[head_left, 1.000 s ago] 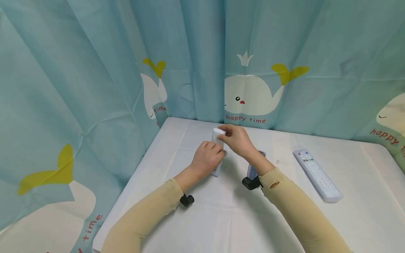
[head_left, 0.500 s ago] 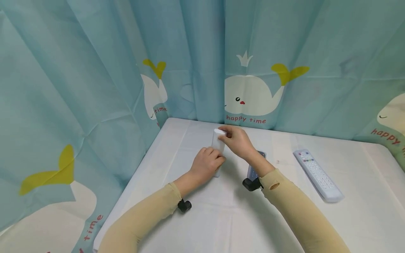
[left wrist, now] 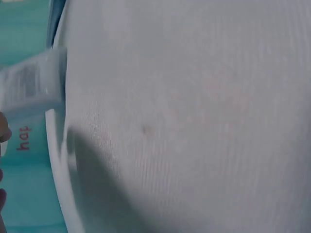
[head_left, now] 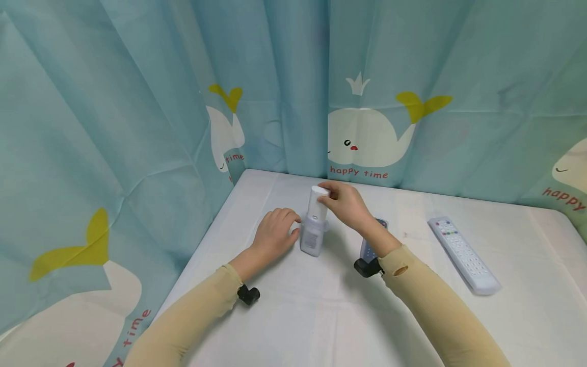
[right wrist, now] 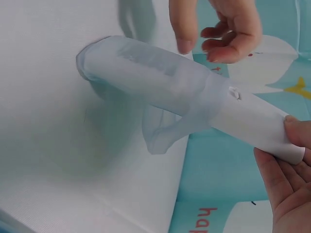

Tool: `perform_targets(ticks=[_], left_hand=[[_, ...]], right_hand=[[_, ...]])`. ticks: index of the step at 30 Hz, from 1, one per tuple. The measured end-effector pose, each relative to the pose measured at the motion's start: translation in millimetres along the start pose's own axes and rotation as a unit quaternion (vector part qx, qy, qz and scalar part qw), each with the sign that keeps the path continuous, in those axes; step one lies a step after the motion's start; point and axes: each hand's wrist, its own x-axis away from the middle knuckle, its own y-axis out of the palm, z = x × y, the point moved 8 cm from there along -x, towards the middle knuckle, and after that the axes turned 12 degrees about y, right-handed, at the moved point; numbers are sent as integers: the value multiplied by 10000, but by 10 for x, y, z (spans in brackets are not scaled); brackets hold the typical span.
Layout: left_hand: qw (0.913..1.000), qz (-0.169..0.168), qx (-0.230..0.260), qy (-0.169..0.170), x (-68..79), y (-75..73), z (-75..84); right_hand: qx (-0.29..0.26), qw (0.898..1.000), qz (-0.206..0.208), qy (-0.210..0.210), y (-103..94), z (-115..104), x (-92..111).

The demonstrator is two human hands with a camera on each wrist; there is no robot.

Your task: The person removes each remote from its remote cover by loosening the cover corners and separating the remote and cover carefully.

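1. Use the bench (head_left: 293, 326) beneath the white remote (head_left: 317, 205) as a likely steadying base; cannot tell about actual contact at the lower end.
2. Work clear of the button-faced remote (head_left: 464, 255), well to the right of the white remote.
3. Hold the white remote at a constant tilt over the bench, lower end down.
4. Note the left hand (head_left: 275, 232) released, just left of the white remote, fingers loosely bent round nothing; probably worth adding a light pinch there before any pull.
5. Note the right hand (head_left: 345, 205) grasping the bare upper end of the white remote between thumb and fingers; grip firmly against twisting.
6. Ease the clear sleeve (head_left: 312, 239) evenly along the white remote's lower part; likely to cling and bunch.
7. Mind the loose flap (right wrist: 158, 143) to the right of the white remote, at the sleeve's mouth; a possible snag.
8. Watch the small notch (right wrist: 235, 92) on the white remote as a straightness mark.
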Motion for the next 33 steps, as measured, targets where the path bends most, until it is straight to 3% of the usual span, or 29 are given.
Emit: perform_targets(ticks=[6, 20, 27, 33], left_hand=[[9991, -211, 244, -262, -6, 60, -81], [9916, -11, 887, -939, -36, 106, -86], [9977, -122, 423, -524, -56, 95, -45], [9995, -277, 98, -103, -39, 115, 1]], right_hand=[[-85, 9999, -42, 34, 13, -15, 14], [-175, 9997, -165, 85, 31, -24, 64], [-432, 9982, -376, 190, 83, 39, 57], [-432, 9985, -303, 137, 90, 60, 48]])
